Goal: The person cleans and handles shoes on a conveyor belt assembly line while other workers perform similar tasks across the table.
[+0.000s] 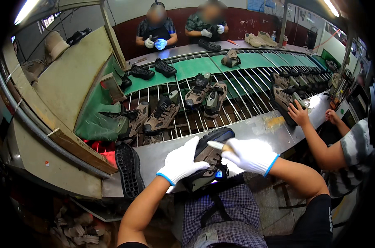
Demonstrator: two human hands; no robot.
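Note:
A grey-brown lace-up shoe point(206, 155) with a black sole edge lies tilted over the front edge of the metal bench. My left hand point(183, 160), in a white glove with a blue cuff, is closed on the shoe's left side. My right hand point(248, 155), gloved the same way, grips a small tool point(215, 144) with a whitish end and a tan handle. That whitish end is over the shoe's upper near the toe; whether it touches cannot be made out. A loose black sole point(128, 170) lies beside my left forearm.
Behind the bench, a rack of metal rods point(237, 99) carries several brown shoes point(162, 113). A green belt point(195, 66) with black shoes runs beyond it. Two gloved people point(156, 33) work across. At right, another person's hand point(299, 113) touches a shoe. A panel point(92, 78) stands left.

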